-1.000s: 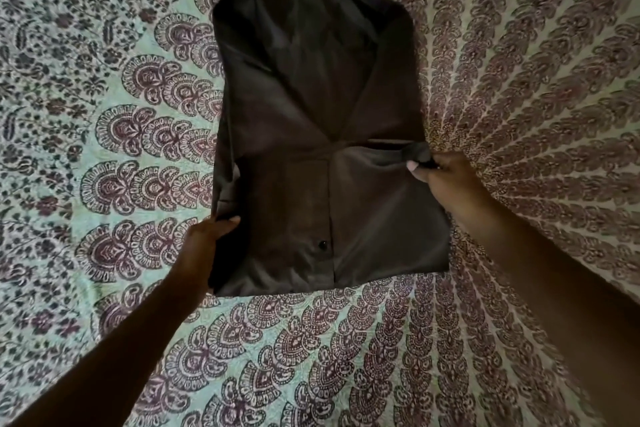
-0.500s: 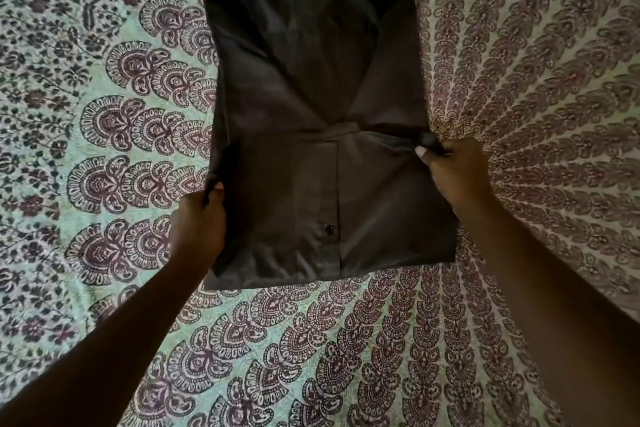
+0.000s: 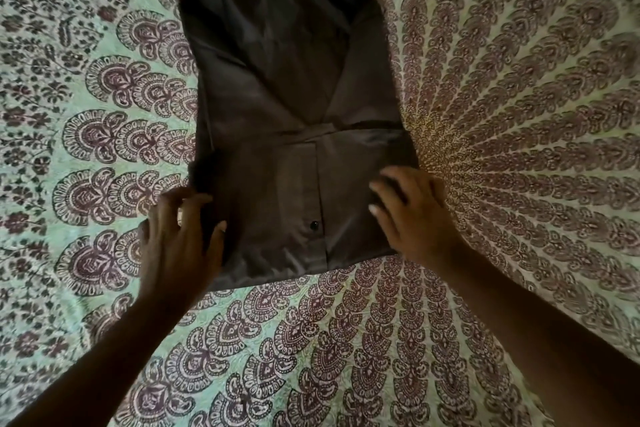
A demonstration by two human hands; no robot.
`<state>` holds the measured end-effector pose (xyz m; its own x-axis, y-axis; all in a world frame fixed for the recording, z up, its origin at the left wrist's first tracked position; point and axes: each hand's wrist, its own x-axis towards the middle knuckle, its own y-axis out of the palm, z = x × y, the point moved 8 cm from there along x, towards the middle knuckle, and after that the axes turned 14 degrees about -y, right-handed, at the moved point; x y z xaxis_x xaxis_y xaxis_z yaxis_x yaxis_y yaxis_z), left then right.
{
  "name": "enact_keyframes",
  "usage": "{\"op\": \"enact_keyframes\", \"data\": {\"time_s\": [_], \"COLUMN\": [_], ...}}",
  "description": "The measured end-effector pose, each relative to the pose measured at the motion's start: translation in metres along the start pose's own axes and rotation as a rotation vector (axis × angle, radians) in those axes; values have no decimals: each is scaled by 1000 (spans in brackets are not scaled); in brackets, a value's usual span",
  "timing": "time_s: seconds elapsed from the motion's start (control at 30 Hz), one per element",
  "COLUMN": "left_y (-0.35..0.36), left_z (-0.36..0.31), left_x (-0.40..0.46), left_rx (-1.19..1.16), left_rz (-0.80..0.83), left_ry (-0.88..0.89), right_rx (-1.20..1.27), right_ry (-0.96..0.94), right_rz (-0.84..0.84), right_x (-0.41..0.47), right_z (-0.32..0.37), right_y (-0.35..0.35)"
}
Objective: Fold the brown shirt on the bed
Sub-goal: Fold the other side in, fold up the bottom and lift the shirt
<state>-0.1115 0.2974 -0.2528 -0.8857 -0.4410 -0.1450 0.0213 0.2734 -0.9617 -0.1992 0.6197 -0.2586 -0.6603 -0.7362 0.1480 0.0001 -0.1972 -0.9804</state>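
Note:
The brown shirt (image 3: 294, 121) lies on the bed as a narrow rectangle, sleeves folded in, its lower part doubled up over the middle with a dark button showing. My left hand (image 3: 178, 239) is at the shirt's near left corner, fingers spread, thumb on the fabric edge. My right hand (image 3: 414, 215) rests flat on the near right part of the folded flap, fingers apart. Neither hand pinches cloth.
The patterned bedspread (image 3: 519, 149), green with maroon paisley fans, covers everything around the shirt. Both forearms reach in from the bottom corners.
Both hands let go of the flap's upper corners and moved nearer. The right now lies flat on the fold, the left opened at the near left edge.

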Motion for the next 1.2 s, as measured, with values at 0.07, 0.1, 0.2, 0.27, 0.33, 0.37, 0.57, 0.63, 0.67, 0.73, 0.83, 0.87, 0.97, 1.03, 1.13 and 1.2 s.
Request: {"op": "enact_keyframes", "data": {"time_s": [0.07,0.1,0.2,0.27,0.33,0.37,0.57,0.63,0.67,0.73,0.83,0.87,0.97,1.03,1.13,1.2], "left_y": [8,16,38,43,45,47,41,27,16,-9,-35,-43,-67,-87,-102,-103], "left_z": [-5,-5,12,21,26,27,23,18,13,7,1,-1,-14,-24,-36,-40], "left_x": [-19,-30,-50,-50,-46,-45,-40,-31,-26,-10,20,34,77,108,158,194], "left_rx": [35,88,165,102,48,30,-69,-149,-223,-390,-557,-587,-639,-675,-663,-694], "left_rz": [118,190,356,379,359,351,283,247,227,200,174,159,86,-13,-127,-164], "left_ry": [283,402,519,498,489,494,498,404,330,162,1,-25,-88,-122,-145,-160], "right_rx": [39,58,40,1,15,36,197,301,371,484,584,618,707,741,781,787], "right_ry": [-195,-243,-266,-181,-112,-104,-46,23,74,208,394,431,503,524,545,578], "right_rz": [170,244,300,284,274,270,131,79,46,-23,-120,-156,-290,-385,-523,-571], "right_x": [-32,-48,-78,-82,-81,-80,-64,-55,-49,-36,-11,2,46,82,130,158], "right_z": [21,25,23,5,-12,-16,-32,-39,-43,-54,-73,-79,-98,-113,-141,-162], "right_y": [13,19,25,22,22,22,8,-1,-8,-24,-49,-58,-81,-92,-93,-83]}}
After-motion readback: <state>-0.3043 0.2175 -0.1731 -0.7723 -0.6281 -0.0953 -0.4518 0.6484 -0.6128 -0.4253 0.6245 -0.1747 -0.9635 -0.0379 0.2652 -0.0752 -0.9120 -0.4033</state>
